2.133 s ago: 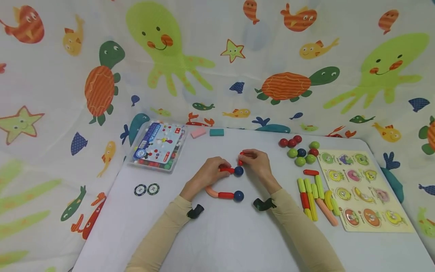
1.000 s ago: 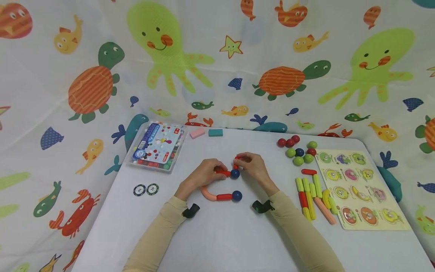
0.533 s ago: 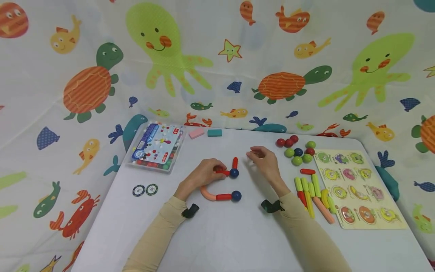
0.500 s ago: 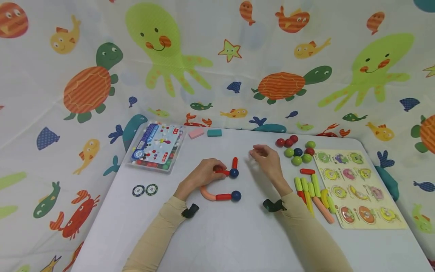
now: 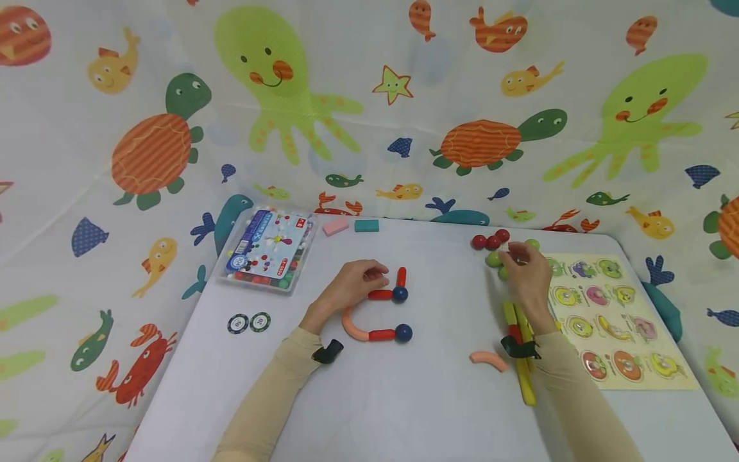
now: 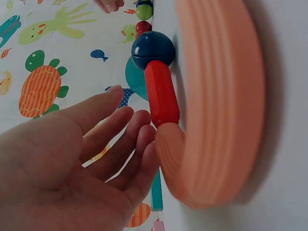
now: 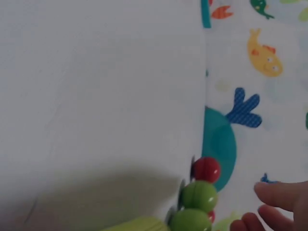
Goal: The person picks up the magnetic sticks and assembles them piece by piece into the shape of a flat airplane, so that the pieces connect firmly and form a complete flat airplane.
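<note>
A toy chain lies mid-table: a curved orange piece (image 5: pixel 349 325) (image 6: pixel 216 106), a red stick (image 5: pixel 382 334) and a blue ball (image 5: pixel 403 333). Above it are a second red stick (image 5: pixel 379 294) (image 6: pixel 161 94), a blue ball (image 5: pixel 399 294) (image 6: pixel 153 49) and a short red stick (image 5: pixel 401 276) pointing away. My left hand (image 5: pixel 360 277) (image 6: pixel 96 144) rests beside the upper red stick, fingers loosely extended. My right hand (image 5: pixel 521 269) hovers over the cluster of red balls (image 5: pixel 491 242) (image 7: pixel 206 169) and green balls (image 5: pixel 493 259) (image 7: pixel 198 195), hiding some. Its fingertips (image 7: pixel 281 196) hold nothing I can see.
Yellow-green and red sticks (image 5: pixel 524 378) lie under my right forearm, with a loose curved orange piece (image 5: pixel 489 360) beside them. A wooden peg puzzle (image 5: pixel 620 321) sits at the right edge. A plastic box (image 5: pixel 270 249), pink block (image 5: pixel 336 226), teal block (image 5: pixel 367 225) and two chips (image 5: pixel 249 322) are at the left and back.
My right hand let go of the short red stick and moved right to the balls. A curved orange piece now lies apart from the stick pile. My left hand stays put.
</note>
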Tool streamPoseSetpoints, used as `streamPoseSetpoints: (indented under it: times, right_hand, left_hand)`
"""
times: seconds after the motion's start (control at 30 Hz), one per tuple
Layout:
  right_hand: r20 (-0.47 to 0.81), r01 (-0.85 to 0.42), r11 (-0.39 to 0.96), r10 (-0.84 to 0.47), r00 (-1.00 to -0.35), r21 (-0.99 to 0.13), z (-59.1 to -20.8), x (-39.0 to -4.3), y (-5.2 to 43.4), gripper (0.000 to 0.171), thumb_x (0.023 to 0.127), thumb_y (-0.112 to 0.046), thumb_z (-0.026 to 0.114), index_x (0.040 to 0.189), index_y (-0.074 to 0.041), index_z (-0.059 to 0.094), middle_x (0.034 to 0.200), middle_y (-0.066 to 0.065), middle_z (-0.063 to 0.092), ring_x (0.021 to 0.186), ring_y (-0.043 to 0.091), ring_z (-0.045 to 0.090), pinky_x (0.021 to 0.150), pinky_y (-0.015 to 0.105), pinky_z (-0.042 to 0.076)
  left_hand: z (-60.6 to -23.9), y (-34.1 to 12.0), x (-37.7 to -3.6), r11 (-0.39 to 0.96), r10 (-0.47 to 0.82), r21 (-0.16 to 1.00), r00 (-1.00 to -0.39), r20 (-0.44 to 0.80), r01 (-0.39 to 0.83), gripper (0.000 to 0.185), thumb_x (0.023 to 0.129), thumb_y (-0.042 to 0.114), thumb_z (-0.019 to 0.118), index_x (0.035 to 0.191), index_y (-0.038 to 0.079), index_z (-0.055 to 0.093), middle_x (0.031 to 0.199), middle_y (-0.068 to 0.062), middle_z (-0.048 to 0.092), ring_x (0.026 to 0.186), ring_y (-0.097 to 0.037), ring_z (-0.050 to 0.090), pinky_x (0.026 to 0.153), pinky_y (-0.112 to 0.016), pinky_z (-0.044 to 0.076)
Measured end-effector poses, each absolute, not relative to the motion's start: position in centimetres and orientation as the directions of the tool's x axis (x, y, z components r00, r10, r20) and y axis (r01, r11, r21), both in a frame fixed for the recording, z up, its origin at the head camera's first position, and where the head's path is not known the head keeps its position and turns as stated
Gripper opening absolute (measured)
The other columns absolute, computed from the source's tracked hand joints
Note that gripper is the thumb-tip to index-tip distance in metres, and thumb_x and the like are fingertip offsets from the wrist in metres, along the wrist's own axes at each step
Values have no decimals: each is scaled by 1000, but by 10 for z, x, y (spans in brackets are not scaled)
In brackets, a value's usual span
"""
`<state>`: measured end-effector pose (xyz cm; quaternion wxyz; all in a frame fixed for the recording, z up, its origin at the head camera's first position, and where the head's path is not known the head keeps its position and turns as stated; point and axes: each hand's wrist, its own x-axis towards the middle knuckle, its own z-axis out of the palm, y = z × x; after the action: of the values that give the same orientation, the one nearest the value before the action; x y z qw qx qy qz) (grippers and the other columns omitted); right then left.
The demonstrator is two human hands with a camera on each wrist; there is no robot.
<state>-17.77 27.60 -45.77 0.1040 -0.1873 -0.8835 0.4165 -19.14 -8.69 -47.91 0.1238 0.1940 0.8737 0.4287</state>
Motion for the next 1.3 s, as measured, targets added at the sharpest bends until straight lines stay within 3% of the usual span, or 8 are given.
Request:
streamPoseSetpoints:
  times: [0.13, 0.33, 0.73, 0.87, 1.03, 1.17, 1.3]
  right_hand:
    - [-8, 266, 635, 378, -926, -725, -466, -175, 287, 45, 102, -33, 61, 137, -5, 59, 136, 19, 62, 122, 34, 55, 104, 48, 47]
    - [-26, 278, 685, 354, -935, -673, -473, -177, 292, 41, 101, -28, 64, 134, -4, 62, 127, 20, 63, 110, 33, 55, 92, 40, 47]
    - [-95, 305, 724, 316, -944, -619, -478, -179, 292, 40, 99, -20, 64, 133, 1, 61, 123, 24, 62, 105, 34, 53, 86, 38, 47]
    - [-99, 300, 736, 304, -947, -607, -478, -177, 291, 41, 98, -18, 66, 133, 2, 61, 122, 24, 63, 103, 34, 55, 82, 36, 49]
    - [-25, 250, 744, 300, -954, -620, -474, -172, 288, 41, 96, -16, 68, 132, 2, 62, 123, 24, 65, 104, 34, 59, 86, 41, 52]
    - [113, 141, 709, 299, -948, -691, -465, -171, 276, 43, 95, -20, 72, 133, -3, 64, 129, 19, 66, 113, 33, 64, 97, 46, 54]
    - [200, 29, 655, 273, -941, -755, -452, -175, 255, 46, 94, -30, 74, 134, -10, 65, 130, 12, 67, 116, 29, 66, 98, 34, 55]
  left_hand:
    - [-477, -81, -197, 544, 473, 808, -878, -73, 226, 32, 97, 24, 70, 126, 12, 68, 103, 2, 68, 96, -15, 60, 87, -28, 54]
    - [-477, -71, -204, 537, 527, 814, -842, -118, 222, 33, 99, 24, 67, 130, 15, 66, 105, 0, 66, 100, -19, 58, 86, -30, 53]
    - [-483, -63, -211, 543, 587, 793, -800, -124, 275, 31, 103, 22, 61, 132, 18, 68, 124, -3, 68, 111, -19, 57, 101, -37, 50]
    - [-482, -62, -210, 549, 601, 782, -790, -123, 296, 30, 103, 22, 59, 132, 18, 69, 128, -4, 67, 110, -18, 56, 99, -35, 49]
    - [-482, -60, -209, 566, 606, 769, -782, -144, 297, 29, 104, 23, 58, 129, 19, 71, 114, -4, 64, 99, -17, 52, 87, -29, 45]
    - [-484, -59, -209, 567, 603, 766, -786, -138, 301, 28, 104, 23, 59, 128, 19, 72, 112, -2, 64, 99, -15, 53, 88, -29, 45]
    - [-486, -59, -210, 558, 600, 768, -793, -111, 314, 27, 103, 22, 60, 127, 19, 72, 113, -1, 66, 100, -15, 55, 91, -31, 47]
